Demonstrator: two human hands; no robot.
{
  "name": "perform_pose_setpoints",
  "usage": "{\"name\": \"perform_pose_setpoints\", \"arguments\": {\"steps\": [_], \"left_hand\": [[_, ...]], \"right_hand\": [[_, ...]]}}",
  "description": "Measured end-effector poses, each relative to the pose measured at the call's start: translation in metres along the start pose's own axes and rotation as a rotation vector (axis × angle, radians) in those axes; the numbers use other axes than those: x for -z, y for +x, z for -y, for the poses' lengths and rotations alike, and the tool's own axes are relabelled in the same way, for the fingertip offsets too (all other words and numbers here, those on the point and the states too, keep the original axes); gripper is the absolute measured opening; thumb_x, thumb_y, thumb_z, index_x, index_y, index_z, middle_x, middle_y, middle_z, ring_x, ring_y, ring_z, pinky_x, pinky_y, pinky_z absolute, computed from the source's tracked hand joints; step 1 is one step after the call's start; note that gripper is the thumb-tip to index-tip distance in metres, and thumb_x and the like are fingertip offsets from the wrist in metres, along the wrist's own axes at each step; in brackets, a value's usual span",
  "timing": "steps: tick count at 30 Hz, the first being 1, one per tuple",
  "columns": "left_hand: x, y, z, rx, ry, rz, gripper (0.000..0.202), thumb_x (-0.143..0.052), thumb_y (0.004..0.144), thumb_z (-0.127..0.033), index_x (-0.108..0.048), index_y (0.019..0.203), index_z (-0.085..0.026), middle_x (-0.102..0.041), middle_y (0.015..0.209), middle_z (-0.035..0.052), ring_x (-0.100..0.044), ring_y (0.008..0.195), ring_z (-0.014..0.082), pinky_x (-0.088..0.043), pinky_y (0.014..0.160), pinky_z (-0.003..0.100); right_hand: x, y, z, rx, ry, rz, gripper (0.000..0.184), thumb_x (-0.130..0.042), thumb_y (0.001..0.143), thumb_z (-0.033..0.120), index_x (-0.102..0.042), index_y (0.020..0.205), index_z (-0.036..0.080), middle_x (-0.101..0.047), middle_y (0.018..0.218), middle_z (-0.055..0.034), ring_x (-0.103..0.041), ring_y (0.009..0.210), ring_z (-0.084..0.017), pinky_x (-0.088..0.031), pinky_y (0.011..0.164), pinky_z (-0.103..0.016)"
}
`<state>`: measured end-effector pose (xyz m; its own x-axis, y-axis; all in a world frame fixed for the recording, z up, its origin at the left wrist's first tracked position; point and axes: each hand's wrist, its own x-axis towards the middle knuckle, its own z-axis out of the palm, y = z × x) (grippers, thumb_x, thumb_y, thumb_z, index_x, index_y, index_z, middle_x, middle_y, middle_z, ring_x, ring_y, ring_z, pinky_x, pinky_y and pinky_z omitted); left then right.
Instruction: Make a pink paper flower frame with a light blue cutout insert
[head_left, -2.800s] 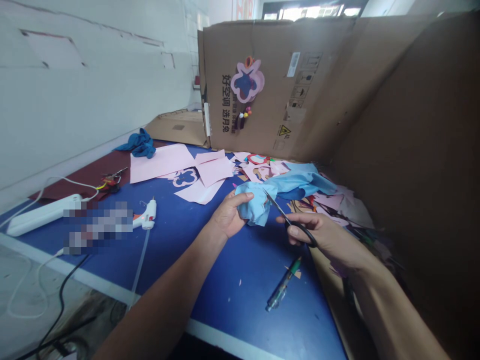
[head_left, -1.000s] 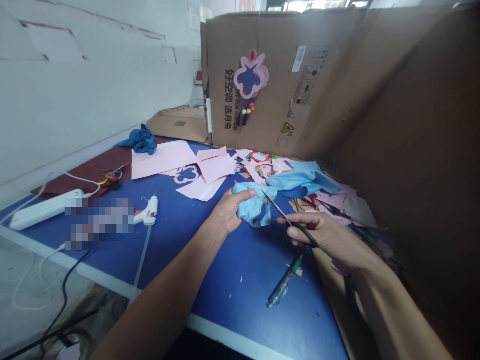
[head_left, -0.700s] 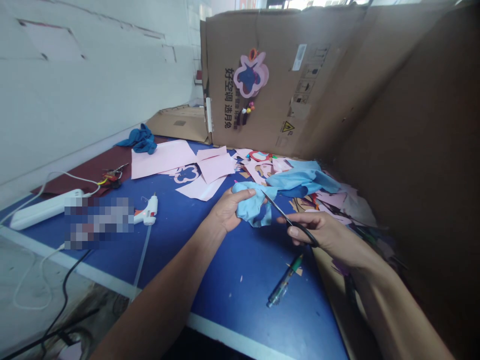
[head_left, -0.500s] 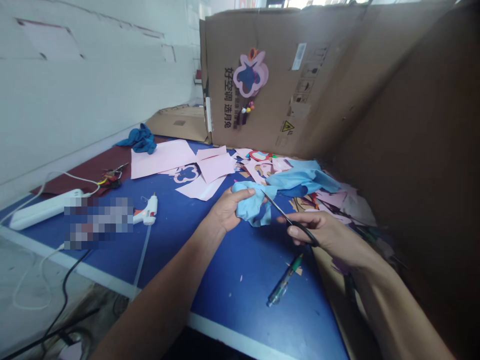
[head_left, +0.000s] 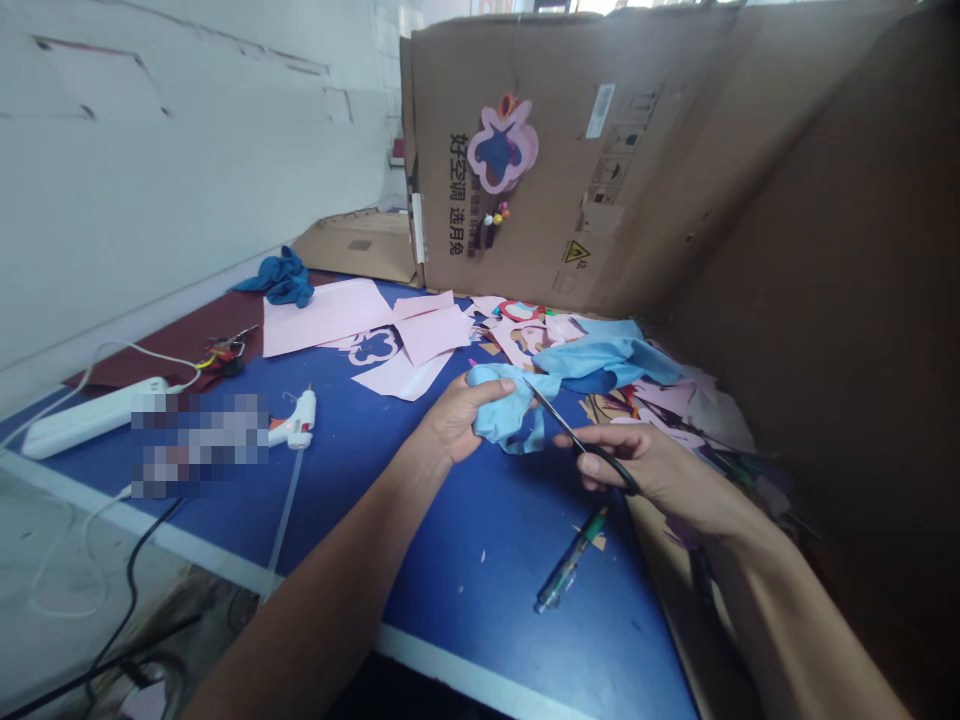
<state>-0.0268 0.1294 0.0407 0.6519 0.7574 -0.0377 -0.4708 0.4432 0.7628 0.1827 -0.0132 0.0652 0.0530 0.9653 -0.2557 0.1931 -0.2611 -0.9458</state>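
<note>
1. One piece of light-blue fabric (head_left: pixel 499 411) noted over the blue worktop (head_left: pixel 442 570), grasped by the left hand (head_left: pixel 456 416).
2. The right hand (head_left: pixel 634 455) grips black-handled scissors (head_left: pixel 578 443), blades at the fabric.
3. A green-tipped pen (head_left: pixel 571 560) lies nearby.

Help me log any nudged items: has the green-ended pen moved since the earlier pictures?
No. Against the near edge of the blue table, the green-ended pen lies in the same place, at the same slant; only the view has shifted slightly.
</note>
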Motion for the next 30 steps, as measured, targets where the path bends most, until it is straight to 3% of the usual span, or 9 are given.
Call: {"name": "perform_pose_setpoints", "arguments": {"steps": [6,16,30], "left_hand": [[0.0012,0.0002,0.0007,0.025,0.003,-0.002,0.034,-0.09,0.071,-0.019,-0.082,0.103,-0.01,-0.084,0.103,0.0145,-0.081,0.088,0.0243,-0.064,0.089,0.035],[-0.0001,-0.0002,-0.0002,0.03,-0.011,0.007,0.034,-0.089,0.071,-0.018,-0.082,0.103,-0.01,-0.084,0.096,0.0122,-0.08,0.082,0.0225,-0.064,0.083,0.033],[0.0007,-0.001,-0.0016,0.045,0.005,0.036,0.031,-0.089,0.071,-0.018,-0.08,0.099,-0.01,-0.082,0.093,0.0113,-0.08,0.08,0.0225,-0.064,0.082,0.034]], "right_hand": [[0.0004,0.0005,-0.0007,0.015,-0.001,-0.005,0.059,-0.096,0.072,0.061,-0.088,0.118,0.024,-0.078,0.088,-0.0061,-0.065,0.075,-0.019,-0.054,0.072,-0.032],[0.0004,0.0003,-0.0008,0.015,-0.008,-0.005,0.059,-0.095,0.073,0.061,-0.088,0.118,0.023,-0.075,0.078,-0.0045,-0.064,0.072,-0.018,-0.051,0.069,-0.031],[0.0003,0.0003,0.0007,0.016,-0.048,-0.009,0.059,-0.095,0.072,0.062,-0.088,0.118,0.026,-0.079,0.092,-0.0068,-0.067,0.078,-0.021,-0.056,0.076,-0.035]]}}
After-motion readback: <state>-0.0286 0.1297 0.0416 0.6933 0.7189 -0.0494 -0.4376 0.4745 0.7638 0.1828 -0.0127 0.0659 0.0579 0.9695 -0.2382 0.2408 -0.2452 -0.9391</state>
